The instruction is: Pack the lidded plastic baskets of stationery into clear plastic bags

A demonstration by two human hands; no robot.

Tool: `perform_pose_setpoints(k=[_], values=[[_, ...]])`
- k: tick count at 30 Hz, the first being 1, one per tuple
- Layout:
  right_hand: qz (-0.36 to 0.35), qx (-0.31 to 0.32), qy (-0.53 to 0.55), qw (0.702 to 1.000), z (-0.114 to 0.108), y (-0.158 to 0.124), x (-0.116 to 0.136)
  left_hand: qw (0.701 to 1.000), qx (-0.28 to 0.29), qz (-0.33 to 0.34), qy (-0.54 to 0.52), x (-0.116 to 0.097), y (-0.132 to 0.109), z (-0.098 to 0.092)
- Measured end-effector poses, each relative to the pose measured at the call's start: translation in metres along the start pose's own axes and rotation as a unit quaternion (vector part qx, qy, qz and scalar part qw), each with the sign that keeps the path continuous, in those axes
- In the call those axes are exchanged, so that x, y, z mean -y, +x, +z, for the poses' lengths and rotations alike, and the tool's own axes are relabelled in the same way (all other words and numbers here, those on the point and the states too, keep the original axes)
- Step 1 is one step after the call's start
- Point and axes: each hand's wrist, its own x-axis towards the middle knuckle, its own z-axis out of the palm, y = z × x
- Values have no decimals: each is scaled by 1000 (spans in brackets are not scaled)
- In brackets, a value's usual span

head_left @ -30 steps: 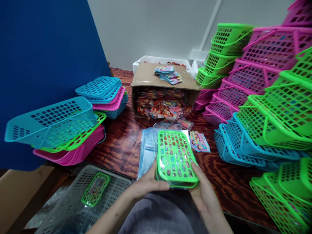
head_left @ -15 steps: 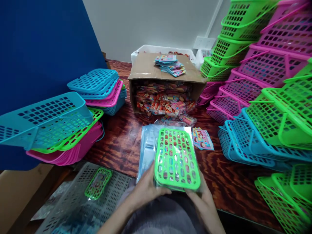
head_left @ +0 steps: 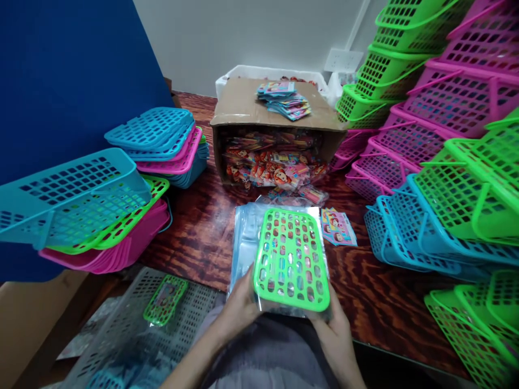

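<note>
A green lidded plastic basket [head_left: 291, 259], with coloured items showing through the slots of its lid, is held between my two hands at the table's front edge. Clear film wraps around it. My left hand [head_left: 243, 294] grips its lower left side, and my right hand [head_left: 330, 321] grips the lower right corner; some fingers are hidden beneath. Under and behind the basket lies a stack of clear plastic bags [head_left: 244, 232]. Just right of the bags are several printed cards [head_left: 338, 227].
An open carton [head_left: 279, 116] of small printed packets stands behind, with more cards on top. Nested blue, green and pink baskets [head_left: 109, 216] are at left; tall basket stacks [head_left: 438, 97] rise at right. A grey crate [head_left: 194, 308] holding a wrapped green basket [head_left: 165, 300] sits lower left.
The green basket has shifted slightly left and tilted a little in my hands. Both hands keep their grip on it. The camera view has moved slightly.
</note>
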Motion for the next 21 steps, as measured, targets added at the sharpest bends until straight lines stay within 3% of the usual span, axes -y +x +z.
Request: perform_pose_setpoints(k=[6, 11, 21], values=[[38, 5, 20, 999, 0, 4, 1, 998, -47, 10, 36, 6, -1, 10], [40, -8, 19, 999, -1, 6, -3, 986, -92, 23, 139, 4, 1, 14], [53, -48, -12, 997, -7, 3, -26, 987, -97, 20, 125, 4, -2, 14]])
